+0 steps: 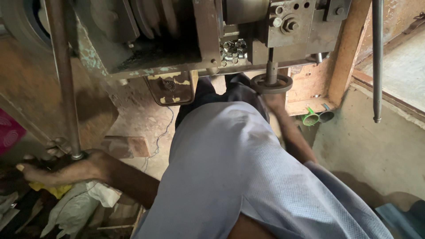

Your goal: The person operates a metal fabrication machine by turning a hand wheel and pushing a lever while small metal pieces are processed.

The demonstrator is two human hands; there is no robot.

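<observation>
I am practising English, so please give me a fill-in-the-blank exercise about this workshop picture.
1. The left hand rests at the foot of a vertical metal ____.
2. The right hand reaches under a round ____ on the machine.
3. The person's shirt is light ____.

Missing words: rod; handwheel; blue

The right hand [275, 102] is mostly hidden behind the shirt [230, 168] and handwheel [271, 83].

dark round handwheel [271, 83] on vertical shaft, rusty upright rod [64, 79]
</observation>
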